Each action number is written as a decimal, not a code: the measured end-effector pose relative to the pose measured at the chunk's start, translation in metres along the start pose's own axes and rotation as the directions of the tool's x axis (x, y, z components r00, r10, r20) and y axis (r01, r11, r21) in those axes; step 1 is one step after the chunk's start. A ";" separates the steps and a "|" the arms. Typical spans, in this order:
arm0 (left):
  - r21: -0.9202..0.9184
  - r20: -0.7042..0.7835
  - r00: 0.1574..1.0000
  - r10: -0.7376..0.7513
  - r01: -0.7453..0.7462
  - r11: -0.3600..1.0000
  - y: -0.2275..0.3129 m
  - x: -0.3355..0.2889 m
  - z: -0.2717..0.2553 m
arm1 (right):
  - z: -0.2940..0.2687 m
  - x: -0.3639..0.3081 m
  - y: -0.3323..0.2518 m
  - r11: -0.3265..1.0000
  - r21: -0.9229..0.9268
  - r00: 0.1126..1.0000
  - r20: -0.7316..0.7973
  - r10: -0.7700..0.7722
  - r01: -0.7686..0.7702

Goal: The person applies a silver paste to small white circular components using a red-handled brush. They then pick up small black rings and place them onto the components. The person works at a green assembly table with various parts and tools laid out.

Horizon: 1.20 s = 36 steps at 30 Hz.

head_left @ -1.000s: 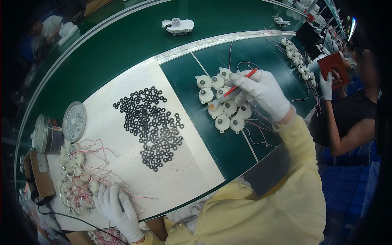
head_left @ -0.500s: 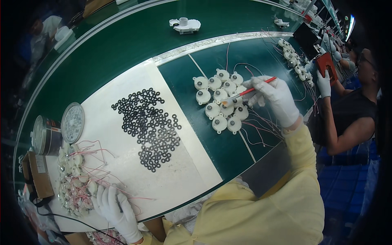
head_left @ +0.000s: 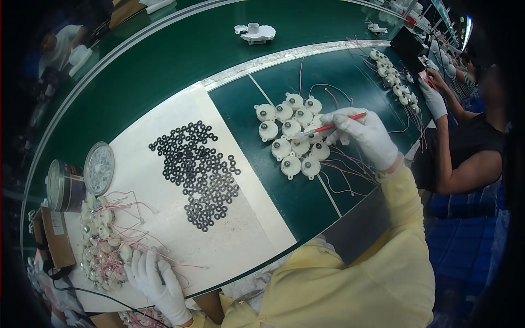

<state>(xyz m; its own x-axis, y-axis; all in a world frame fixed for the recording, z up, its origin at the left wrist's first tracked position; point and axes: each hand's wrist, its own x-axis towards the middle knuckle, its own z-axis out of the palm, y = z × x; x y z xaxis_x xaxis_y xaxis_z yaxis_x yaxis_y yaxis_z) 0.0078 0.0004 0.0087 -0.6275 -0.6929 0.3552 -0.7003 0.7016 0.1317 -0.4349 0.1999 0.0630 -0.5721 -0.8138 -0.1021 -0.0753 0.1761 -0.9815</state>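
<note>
My right hand [head_left: 367,135], in a white glove, grips a thin brush [head_left: 324,129] with a red handle. Its bristle tip points left and sits over a cluster of round white motors [head_left: 281,148], each with a dark centre and some with pink and white wires trailing right. Whether the tip touches a motor, I cannot tell. My left hand [head_left: 156,280], also gloved, lies with fingers extended on the white sheet. Beside its fingertips is a heap of similar motors [head_left: 101,249] with tangled pink wires; nothing shows in that hand.
Many small black rings [head_left: 198,164] lie spread on the white sheet [head_left: 251,218]. A metal can [head_left: 65,186], a round lid [head_left: 99,168] and a cardboard box [head_left: 54,235] stand left. A white housing [head_left: 256,34] sits on the green belt. More motors [head_left: 391,76] and a co-worker [head_left: 465,142] are at right.
The brush has shifted slightly left and lies flatter over the cluster. On the belt, the white housing has moved right. The co-worker's hands and the red thing they hold have moved. My left hand stays put.
</note>
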 end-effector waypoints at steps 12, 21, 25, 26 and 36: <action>0.001 -0.011 1.000 0.001 -0.001 1.000 0.000 0.000 0.001 | -0.007 -0.010 -0.005 0.999 -0.039 0.994 0.111 0.006 -0.002; -0.006 -0.015 1.000 0.019 -0.020 1.000 0.003 0.005 -0.001 | -0.017 -0.012 -0.006 1.000 -0.009 0.996 0.082 0.018 -0.017; -0.001 -0.003 1.000 0.018 -0.018 1.000 0.002 0.005 -0.001 | -0.011 -0.011 -0.010 1.000 0.012 0.998 0.062 0.015 -0.016; -0.005 -0.005 1.000 0.018 -0.018 1.000 0.002 0.005 -0.001 | -0.007 -0.010 -0.010 1.000 0.017 0.997 0.071 0.005 -0.006; -0.013 -0.002 1.000 0.000 0.000 1.000 -0.001 0.001 0.001 | -0.017 -0.019 -0.007 1.000 0.005 1.000 0.014 0.020 -0.020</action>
<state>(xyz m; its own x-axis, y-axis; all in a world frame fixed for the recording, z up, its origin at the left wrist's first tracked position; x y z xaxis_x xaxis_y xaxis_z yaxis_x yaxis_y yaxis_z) 0.0076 -0.0007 0.0079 -0.6265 -0.6928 0.3572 -0.6960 0.7035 0.1438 -0.4375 0.2237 0.0750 -0.5618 -0.8180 -0.1236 -0.0600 0.1894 -0.9801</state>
